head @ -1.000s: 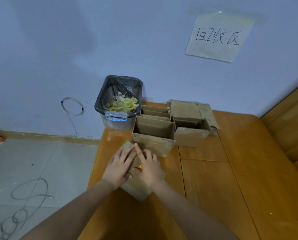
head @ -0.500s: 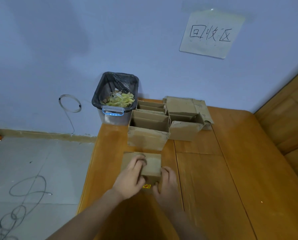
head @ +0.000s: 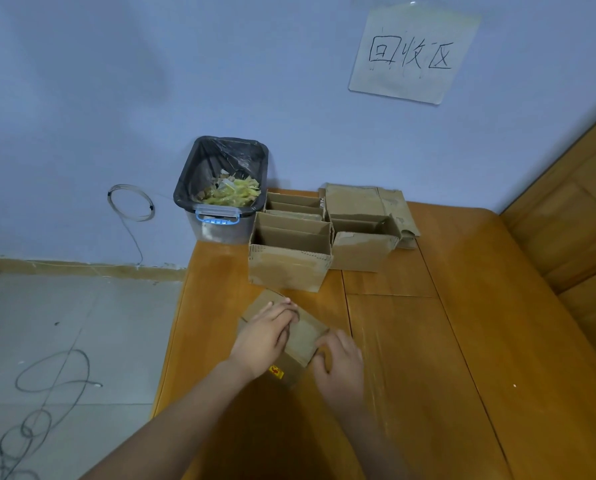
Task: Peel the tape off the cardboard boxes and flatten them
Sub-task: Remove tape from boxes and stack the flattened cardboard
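Observation:
A small closed cardboard box (head: 305, 336) with a yellow-and-red sticker on its near side sits on the wooden table (head: 445, 358), turned at an angle. My left hand (head: 267, 336) lies flat on its top, fingers pointing to the far edge. My right hand (head: 341, 362) grips the box's right near corner. Behind it stand open cardboard boxes: a front one (head: 289, 268), one to its right (head: 362, 249) and one behind (head: 295, 204). A flattened piece of cardboard (head: 369, 200) lies against the wall.
A bin (head: 220, 188) lined with a black bag and holding yellowish tape scraps stands at the table's far left corner. A paper sign (head: 412, 53) hangs on the wall. Cables (head: 47, 382) lie on the tiled floor on the left. A wooden panel (head: 573, 216) rises on the right.
The small box has been drawn away from the open boxes and rotated. My left hand stays on top; my right hand has shifted to the box's right near corner.

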### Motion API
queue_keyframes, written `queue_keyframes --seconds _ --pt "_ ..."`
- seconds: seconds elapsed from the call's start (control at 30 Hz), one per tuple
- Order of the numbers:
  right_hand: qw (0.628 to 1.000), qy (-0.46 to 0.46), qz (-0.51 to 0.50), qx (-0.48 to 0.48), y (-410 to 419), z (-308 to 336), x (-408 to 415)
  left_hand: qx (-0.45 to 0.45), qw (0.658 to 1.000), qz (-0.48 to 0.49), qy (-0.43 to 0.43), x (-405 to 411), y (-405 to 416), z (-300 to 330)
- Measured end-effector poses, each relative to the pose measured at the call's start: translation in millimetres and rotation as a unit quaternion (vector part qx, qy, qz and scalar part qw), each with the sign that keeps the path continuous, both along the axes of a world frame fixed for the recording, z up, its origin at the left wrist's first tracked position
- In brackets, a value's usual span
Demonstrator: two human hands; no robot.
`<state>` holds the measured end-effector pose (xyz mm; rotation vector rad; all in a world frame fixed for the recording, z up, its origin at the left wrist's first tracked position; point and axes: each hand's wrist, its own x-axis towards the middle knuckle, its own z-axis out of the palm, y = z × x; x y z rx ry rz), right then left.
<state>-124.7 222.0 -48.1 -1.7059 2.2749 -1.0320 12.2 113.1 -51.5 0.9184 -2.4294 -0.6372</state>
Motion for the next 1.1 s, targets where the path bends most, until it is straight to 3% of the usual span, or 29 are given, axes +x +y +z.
queue_keyframes --seconds 0.1,0.27,0.53,0.87,1.1 --pt "0.998 -0.006 0.038 0.040 -14 3 -14 0.021 1.000 -0.006 -0.002 2 -2 -1" --pt "0.981 0.082 0.137 0.110 -29 2 -17 0.038 0.999 -0.011 -0.001 5 -5 -1" --pt "0.990 0.056 0.121 0.045 -19 -3 -21 0.039 0.999 -0.027 -0.015 0 -8 -1" --pt "0.995 0.032 0.075 0.065 -12 -4 -6 0.078 0.996 -0.044 -0.022 -7 -19 8" --pt "0.989 0.068 0.084 0.103 -15 3 -6 0.092 0.995 -0.031 0.000 -6 -17 3"
